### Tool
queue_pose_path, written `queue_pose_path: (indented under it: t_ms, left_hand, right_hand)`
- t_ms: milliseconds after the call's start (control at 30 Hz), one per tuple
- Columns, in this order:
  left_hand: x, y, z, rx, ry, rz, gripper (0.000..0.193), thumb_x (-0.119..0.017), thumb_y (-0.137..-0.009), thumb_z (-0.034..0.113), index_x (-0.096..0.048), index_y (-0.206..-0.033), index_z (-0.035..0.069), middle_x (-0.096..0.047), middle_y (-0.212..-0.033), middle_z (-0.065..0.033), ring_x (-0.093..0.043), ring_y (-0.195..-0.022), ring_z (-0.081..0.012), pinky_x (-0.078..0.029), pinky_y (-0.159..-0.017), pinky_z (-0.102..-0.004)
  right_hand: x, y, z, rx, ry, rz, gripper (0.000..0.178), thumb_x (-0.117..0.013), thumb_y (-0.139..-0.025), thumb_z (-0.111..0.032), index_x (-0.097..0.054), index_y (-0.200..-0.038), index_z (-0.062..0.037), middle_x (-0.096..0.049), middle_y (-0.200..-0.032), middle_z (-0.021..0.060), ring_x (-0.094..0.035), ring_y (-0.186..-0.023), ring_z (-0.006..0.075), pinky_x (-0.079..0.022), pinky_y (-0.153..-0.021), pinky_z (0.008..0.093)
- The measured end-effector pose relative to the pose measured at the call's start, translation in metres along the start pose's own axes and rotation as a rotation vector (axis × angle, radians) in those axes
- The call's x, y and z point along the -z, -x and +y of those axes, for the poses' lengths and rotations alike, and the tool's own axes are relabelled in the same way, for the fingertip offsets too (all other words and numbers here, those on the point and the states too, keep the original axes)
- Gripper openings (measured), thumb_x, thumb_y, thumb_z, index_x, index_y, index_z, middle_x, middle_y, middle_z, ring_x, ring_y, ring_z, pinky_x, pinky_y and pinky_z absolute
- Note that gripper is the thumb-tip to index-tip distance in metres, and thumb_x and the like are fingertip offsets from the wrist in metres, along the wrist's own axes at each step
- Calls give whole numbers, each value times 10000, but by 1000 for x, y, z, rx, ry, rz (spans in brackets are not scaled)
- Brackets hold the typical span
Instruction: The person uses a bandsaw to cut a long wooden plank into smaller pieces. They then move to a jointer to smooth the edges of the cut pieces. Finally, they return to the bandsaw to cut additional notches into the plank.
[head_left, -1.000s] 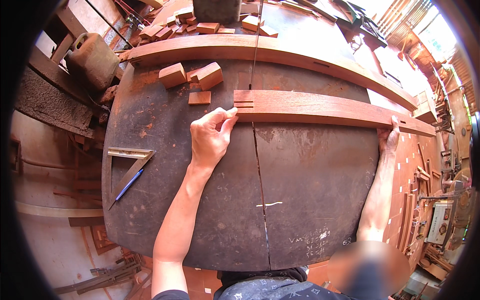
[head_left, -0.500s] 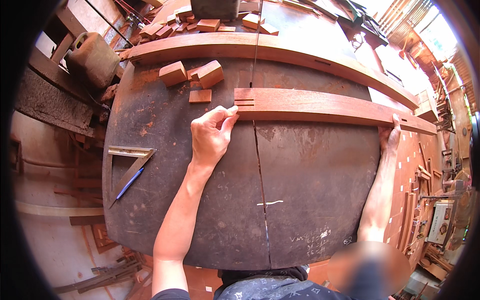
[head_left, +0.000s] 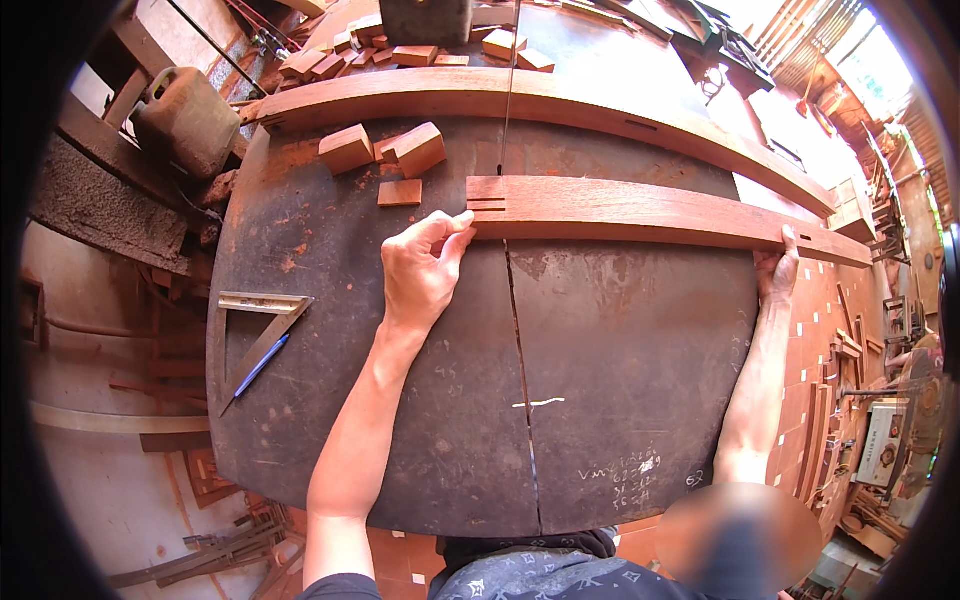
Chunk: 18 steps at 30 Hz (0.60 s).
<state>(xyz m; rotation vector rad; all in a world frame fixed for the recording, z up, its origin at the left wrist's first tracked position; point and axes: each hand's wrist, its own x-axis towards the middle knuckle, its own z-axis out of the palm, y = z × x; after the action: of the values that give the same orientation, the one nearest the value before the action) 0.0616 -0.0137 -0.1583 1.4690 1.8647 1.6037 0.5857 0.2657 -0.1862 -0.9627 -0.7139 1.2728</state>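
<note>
The dark worktop (head_left: 630, 330) carries the far beam (head_left: 430, 92) at 12 o'clock, slots already cut. The near beam (head_left: 620, 208) lies toward 2 o'clock, overhanging the edge; its paired end slots (head_left: 488, 199) look finished, but whether the saw blade (head_left: 504, 140) has entered its far edge I cannot tell. The right hand (head_left: 777, 277) is clamped around it; the left hand (head_left: 425, 275) touches its end, fingertips bunched, pinch uncertain. Cut blocks (head_left: 345, 148) sit at 11, the pen (head_left: 262, 368) at 9.

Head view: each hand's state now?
Left hand: closed, pinching slotted end of long reddish-brown wooden beam.
Right hand: holding same beam near other end.
</note>
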Motion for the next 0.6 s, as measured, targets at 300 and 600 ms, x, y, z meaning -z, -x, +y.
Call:
queue_pose_path:
  t_ms: [300, 600]
  left_hand:
    - [0, 0, 0, -16, 3, 5, 53, -731, -973, -28, -732, -929, -57, -784, -876, -55, -766, -832, -114, -629, -726, -255]
    - [0, -2, 5, -2, -9, 9, 75, -730, -973, -26, -727, -906, -61, -789, -875, -63, -759, -802, -107, -620, -713, -251]
  right_hand:
    - [-2, 1, -1, -2, 19, 12, 454, -713, -985, -292, -591, -1356, -62, -727, -1251, 128, -727, -1149, 269, -598, -1024, 444]
    - [4, -3, 1, 3, 18, 18, 473, -723, -976, -288, -587, -1366, -58, -715, -1280, 130, -707, -1189, 268, -577, -1062, 448]
